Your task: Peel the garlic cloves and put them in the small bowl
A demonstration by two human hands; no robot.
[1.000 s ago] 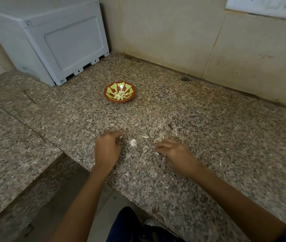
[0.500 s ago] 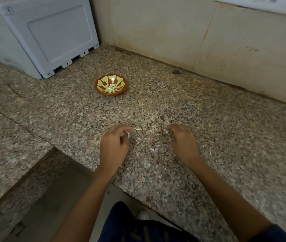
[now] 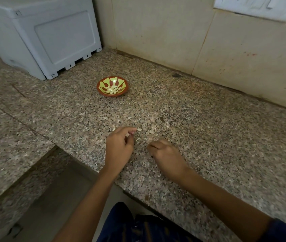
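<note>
At the far left a grey plastic box stands in the corner of the speckled granite desk. To its right, well back from the hands, sits the small bowl, red-brown with a green pattern, holding a heap of peeled garlic cloves. Nearer the edge, the left hand has its fingers curled, thumb and forefinger pinching a small pale piece, a clove or a scrap of skin; which one is too small to tell. Loose pale pieces lie just beside it on the desk. The right hand rests knuckles-up with fingers curled under; whether it holds anything cannot be told. This looks like the gathering step late in the task. Next, the pinched piece needs checking: if it is a clove, strip it and carry it to the bowl.
</note>
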